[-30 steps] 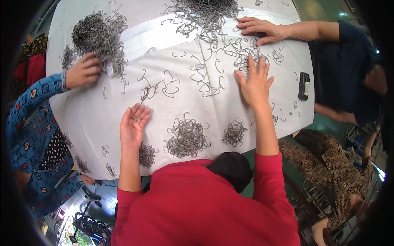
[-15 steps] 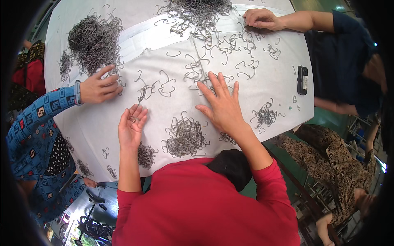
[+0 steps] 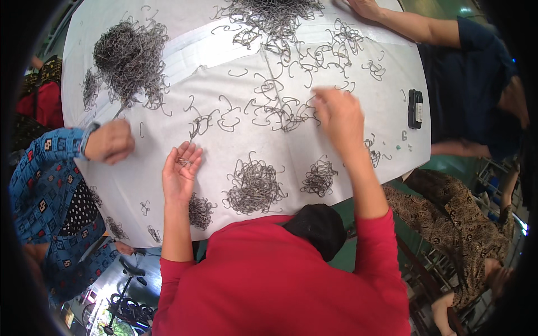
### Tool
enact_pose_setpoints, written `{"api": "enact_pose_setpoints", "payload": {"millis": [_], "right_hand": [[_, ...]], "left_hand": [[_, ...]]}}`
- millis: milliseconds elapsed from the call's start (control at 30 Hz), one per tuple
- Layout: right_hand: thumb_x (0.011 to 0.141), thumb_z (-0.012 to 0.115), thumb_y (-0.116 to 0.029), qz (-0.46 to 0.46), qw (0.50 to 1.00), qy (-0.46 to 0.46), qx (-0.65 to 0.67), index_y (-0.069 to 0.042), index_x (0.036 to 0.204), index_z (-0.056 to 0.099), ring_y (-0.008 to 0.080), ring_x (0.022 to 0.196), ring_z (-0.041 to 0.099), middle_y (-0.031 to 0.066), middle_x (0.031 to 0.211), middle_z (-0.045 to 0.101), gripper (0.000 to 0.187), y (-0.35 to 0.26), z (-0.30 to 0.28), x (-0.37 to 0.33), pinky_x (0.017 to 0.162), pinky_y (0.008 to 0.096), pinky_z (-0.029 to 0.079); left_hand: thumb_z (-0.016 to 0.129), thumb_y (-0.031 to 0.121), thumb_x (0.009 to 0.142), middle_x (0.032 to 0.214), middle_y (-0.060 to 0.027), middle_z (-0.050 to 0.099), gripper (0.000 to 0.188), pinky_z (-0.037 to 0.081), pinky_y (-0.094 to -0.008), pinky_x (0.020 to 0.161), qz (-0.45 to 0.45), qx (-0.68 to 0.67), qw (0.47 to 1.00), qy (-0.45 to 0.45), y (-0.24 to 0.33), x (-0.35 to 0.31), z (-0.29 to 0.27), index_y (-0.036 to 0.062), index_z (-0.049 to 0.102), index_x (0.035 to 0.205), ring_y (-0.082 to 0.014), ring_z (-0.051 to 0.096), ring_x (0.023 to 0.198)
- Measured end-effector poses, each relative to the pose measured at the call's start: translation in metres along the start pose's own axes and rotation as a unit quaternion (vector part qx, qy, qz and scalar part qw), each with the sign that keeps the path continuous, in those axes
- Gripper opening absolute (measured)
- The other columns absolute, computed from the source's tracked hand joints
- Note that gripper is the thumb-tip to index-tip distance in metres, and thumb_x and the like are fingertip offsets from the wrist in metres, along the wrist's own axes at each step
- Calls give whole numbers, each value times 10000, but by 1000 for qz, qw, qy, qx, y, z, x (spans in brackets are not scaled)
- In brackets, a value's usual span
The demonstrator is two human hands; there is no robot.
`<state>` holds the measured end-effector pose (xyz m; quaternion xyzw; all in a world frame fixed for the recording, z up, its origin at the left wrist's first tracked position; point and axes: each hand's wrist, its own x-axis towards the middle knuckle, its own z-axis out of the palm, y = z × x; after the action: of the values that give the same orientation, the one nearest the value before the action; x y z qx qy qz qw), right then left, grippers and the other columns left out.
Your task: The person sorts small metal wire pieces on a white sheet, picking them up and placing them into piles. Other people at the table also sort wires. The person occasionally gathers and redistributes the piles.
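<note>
My left hand (image 3: 182, 173) lies palm up at the near left of the table, fingers curled around a few small bent wire hooks (image 3: 184, 161). Just beyond its fingertips are loose hooks (image 3: 202, 122). My right hand (image 3: 341, 120) is raised over the right-centre, slightly blurred. Its fingers are drawn together, and whatever they may hold cannot be made out. Scattered wire hooks (image 3: 286, 115) lie left of it. Between my arms sit a heap of hooks (image 3: 255, 187) and a smaller heap (image 3: 319, 178); another pile (image 3: 200, 211) touches my left wrist's side.
Big hook piles stand at the far left (image 3: 129, 59) and far centre (image 3: 274, 17) of the white-covered table (image 3: 151, 185). A co-worker's hand (image 3: 110, 141) is at the left, another's hand (image 3: 367, 8) at the far right. A black case (image 3: 414, 109) lies by the right edge.
My right hand has lifted off the hooks and moved right, its spread fingers drawing together. My left hand stays put. The left co-worker's hand moved back left; the far-right one moved farther away.
</note>
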<state>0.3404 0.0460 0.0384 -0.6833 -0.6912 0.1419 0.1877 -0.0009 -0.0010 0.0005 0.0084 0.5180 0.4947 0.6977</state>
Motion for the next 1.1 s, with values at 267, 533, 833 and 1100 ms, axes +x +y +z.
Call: {"api": "enact_pose_setpoints", "payload": {"millis": [267,533,833,1100], "right_hand": [[774,628,-209,-43,990,-24,-134,-106,820,628,262,783,592,46,851,593,113,71,1,109,726,434,430],[845,553,-183,194,935,-109,276,-12,829,586,142,707,522,39,785,575,175,66,-6,89,679,287,410],[801,583,-96,-2,965,-82,251,-38,887,588,228,790,561,82,830,566,104,-23,-12,17,707,328,451],[794,626,-227,6,992,83,-98,-55,1204,480,317,1208,382,171,1264,429,468,38,34,44,990,482,300]], "left_hand": [[445,245,925,1036,-185,568,376,530,-335,810,23,27,999,13,-5,-1,9,-86,488,1099,-305,582,986],[453,237,921,1022,-180,575,370,512,-349,831,-68,38,991,-106,-25,-6,64,-83,502,1102,-293,583,968],[434,237,931,1029,-164,567,361,508,-345,847,-193,-22,967,-167,-66,4,140,-68,491,1117,-273,578,972],[484,195,909,971,-132,569,284,526,-312,779,-116,-13,984,-136,-42,9,112,-40,515,1065,-240,575,906]]}}
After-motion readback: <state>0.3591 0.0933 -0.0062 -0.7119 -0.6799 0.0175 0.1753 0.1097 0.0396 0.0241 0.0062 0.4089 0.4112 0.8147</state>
